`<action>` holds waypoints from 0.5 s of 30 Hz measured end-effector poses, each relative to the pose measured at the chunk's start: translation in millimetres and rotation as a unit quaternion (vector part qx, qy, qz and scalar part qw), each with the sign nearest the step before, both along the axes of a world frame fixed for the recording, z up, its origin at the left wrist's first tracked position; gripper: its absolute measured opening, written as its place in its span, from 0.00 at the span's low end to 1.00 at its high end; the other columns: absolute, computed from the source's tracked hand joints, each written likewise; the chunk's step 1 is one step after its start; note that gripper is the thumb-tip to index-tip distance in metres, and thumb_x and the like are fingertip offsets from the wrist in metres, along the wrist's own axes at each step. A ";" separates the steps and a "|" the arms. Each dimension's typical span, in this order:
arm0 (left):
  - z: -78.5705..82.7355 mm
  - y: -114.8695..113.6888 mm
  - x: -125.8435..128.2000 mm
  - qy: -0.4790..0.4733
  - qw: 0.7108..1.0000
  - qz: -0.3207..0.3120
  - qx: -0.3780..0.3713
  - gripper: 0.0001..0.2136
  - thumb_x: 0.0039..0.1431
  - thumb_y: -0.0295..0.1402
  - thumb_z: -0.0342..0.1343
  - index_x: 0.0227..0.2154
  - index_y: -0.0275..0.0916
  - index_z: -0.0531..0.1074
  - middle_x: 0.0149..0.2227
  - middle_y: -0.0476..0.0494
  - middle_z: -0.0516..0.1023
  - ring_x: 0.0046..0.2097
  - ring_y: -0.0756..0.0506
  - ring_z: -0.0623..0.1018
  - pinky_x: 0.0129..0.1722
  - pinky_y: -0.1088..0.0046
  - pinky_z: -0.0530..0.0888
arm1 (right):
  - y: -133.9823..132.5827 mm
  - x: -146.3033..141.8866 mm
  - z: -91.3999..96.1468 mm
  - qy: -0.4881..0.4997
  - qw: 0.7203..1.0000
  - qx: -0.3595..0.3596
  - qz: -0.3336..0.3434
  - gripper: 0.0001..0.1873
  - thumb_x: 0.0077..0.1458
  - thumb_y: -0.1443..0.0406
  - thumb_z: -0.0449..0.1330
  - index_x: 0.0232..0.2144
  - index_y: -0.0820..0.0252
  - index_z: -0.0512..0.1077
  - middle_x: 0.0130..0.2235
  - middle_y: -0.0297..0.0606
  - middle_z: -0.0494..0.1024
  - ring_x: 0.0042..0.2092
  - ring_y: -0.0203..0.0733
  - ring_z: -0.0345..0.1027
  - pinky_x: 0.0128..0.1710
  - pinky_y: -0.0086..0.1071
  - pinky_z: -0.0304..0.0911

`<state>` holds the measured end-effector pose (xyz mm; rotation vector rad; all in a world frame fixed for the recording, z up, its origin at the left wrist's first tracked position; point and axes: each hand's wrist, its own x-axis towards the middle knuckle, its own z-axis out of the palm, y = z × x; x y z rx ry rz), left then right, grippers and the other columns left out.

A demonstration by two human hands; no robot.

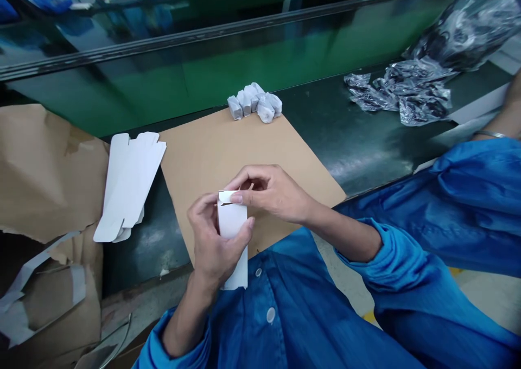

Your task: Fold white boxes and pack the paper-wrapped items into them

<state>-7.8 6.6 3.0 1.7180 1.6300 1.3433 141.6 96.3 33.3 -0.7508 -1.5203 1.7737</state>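
Left hand (215,244) clasping a narrow white cardboard box (233,221), right hand (280,193) pinching its top flap (224,196), tan cardboard sheet (211,146) on dark-green counter (315,119)

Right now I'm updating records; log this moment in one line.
left hand: holds white box; right hand: touches flap; wrapped pieces: far edge of cardboard
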 end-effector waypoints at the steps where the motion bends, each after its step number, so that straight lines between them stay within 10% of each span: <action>1: -1.2 -0.3 0.9 -0.012 1.000 0.002 0.002 0.44 0.52 0.34 0.66 0.66 0.48 0.45 0.49 0.42 0.71 0.47 0.44 0.78 0.40 0.68 0.77 | -2.8 0.4 -0.4 -0.010 1.000 0.018 -0.012 0.10 0.53 0.61 0.69 0.36 0.63 0.78 0.34 0.35 0.79 0.34 0.33 0.70 0.31 0.26 0.64; 3: -1.8 -1.5 0.6 0.012 1.000 -0.005 -0.020 0.50 0.53 0.35 0.66 0.69 0.48 0.36 0.53 0.39 0.71 0.51 0.41 0.77 0.45 0.63 0.78 | -8.1 1.2 -1.9 -0.021 0.997 0.066 -0.022 0.08 0.56 0.63 0.66 0.36 0.63 0.79 0.37 0.37 0.79 0.37 0.34 0.72 0.33 0.28 0.66; 8: 0.5 -5.0 -6.0 0.115 0.992 -0.033 -0.042 0.37 0.59 0.36 0.61 0.67 0.46 0.49 0.61 0.34 0.65 0.60 0.38 0.72 0.55 0.58 0.74 | -23.1 1.5 -13.0 -0.017 0.971 0.235 -0.038 0.09 0.62 0.66 0.61 0.43 0.63 0.78 0.48 0.43 0.80 0.54 0.38 0.71 0.55 0.36 0.67; 15: -6.7 -6.6 -6.8 0.106 0.990 -0.081 -0.041 0.34 0.60 0.34 0.60 0.66 0.45 0.52 0.59 0.36 0.68 0.60 0.40 0.72 0.57 0.59 0.73 | -43.5 -4.1 -31.2 -0.082 0.913 0.380 -0.126 0.11 0.66 0.64 0.55 0.37 0.63 0.76 0.44 0.44 0.80 0.48 0.38 0.72 0.51 0.36 0.69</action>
